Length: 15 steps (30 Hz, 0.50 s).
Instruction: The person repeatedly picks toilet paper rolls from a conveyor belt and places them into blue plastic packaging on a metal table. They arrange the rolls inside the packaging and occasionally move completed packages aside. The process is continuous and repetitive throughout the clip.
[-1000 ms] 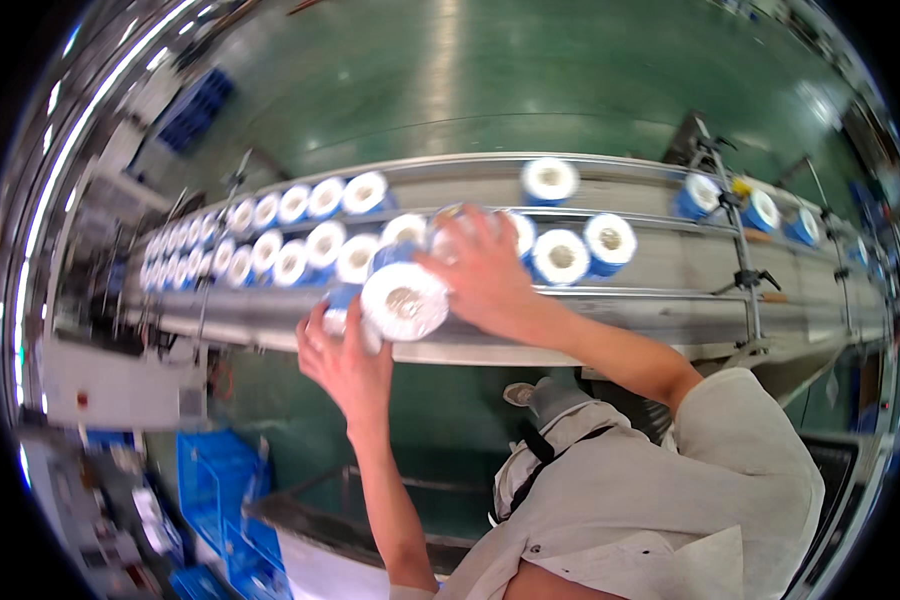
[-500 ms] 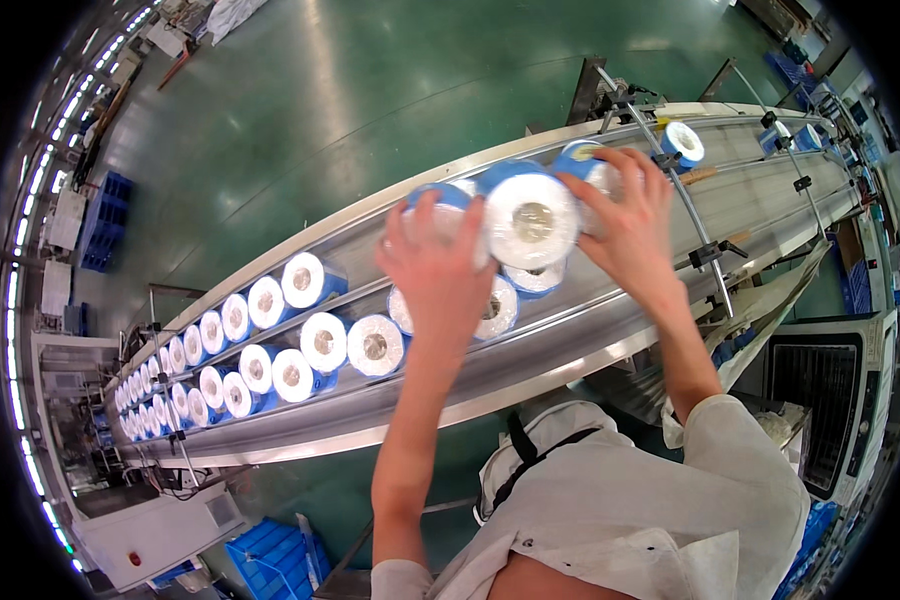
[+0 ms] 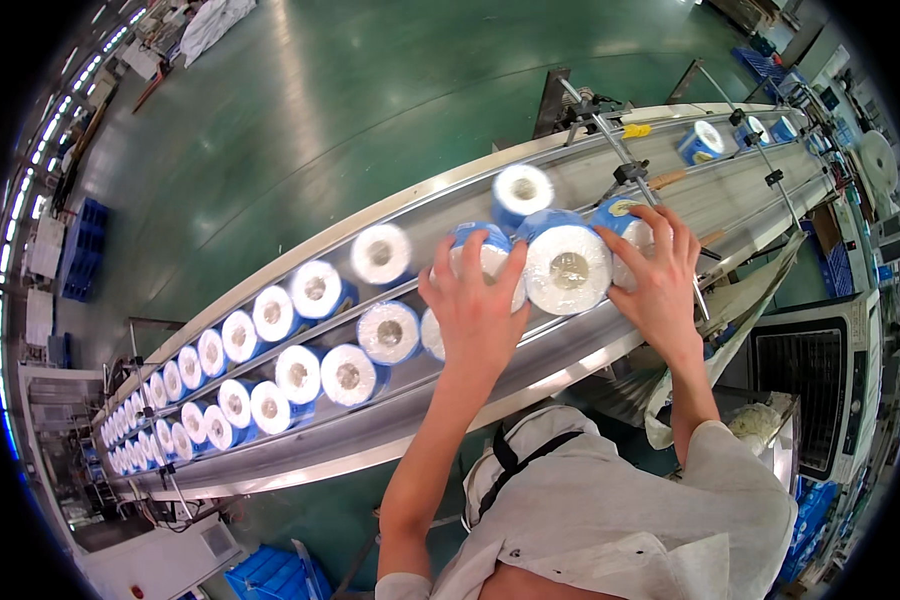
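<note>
Both hands work over the conveyor (image 3: pixel 610 345). The left hand (image 3: pixel 478 312) lies spread, its grip open, fingers resting on a blue-wrapped paper roll (image 3: pixel 490 255). The right hand (image 3: pixel 660 275), fingers also spread, presses against another roll (image 3: pixel 620 215) at its side. Between the two hands stands a third roll (image 3: pixel 568 268), touching both. Behind them sits one more roll (image 3: pixel 522 190). Two rows of rolls (image 3: pixel 300 345) trail off to the left, perhaps two dozen; the far ones blur.
</note>
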{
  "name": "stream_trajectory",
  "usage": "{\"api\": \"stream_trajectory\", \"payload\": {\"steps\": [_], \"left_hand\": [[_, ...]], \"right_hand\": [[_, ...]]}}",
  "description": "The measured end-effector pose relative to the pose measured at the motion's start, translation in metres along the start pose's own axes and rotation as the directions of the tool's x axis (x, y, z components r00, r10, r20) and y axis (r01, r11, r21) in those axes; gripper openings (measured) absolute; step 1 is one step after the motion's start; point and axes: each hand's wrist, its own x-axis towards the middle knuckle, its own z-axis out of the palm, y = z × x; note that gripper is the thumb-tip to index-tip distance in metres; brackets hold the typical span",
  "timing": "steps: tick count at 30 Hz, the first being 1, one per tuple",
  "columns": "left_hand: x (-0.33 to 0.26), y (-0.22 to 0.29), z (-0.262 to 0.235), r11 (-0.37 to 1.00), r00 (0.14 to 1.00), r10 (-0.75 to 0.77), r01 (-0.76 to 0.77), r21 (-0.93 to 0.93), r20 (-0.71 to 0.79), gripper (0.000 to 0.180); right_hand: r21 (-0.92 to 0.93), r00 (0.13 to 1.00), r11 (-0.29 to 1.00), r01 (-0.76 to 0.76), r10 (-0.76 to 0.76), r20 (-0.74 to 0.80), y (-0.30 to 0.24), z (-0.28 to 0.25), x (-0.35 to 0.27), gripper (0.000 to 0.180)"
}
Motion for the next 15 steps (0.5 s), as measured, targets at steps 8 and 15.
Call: {"api": "stream_trajectory", "payload": {"steps": [8,15], "left_hand": [[-0.007,0.004,0.032,0.997,0.996,-0.063,0.066,0.042,-0.067,0.063],[0.036,-0.055,0.09,0.989,0.988,-0.018,0.04,0.145,-0.153,0.066]], "right_hand": [[0.07,0.998,0.995,0.064,-0.064,0.0,0.023,0.036,0.0,0.062],[0.142,0.987,0.982,0.121,-0.104,-0.126,0.042,0.14,0.05,0.065]]}}
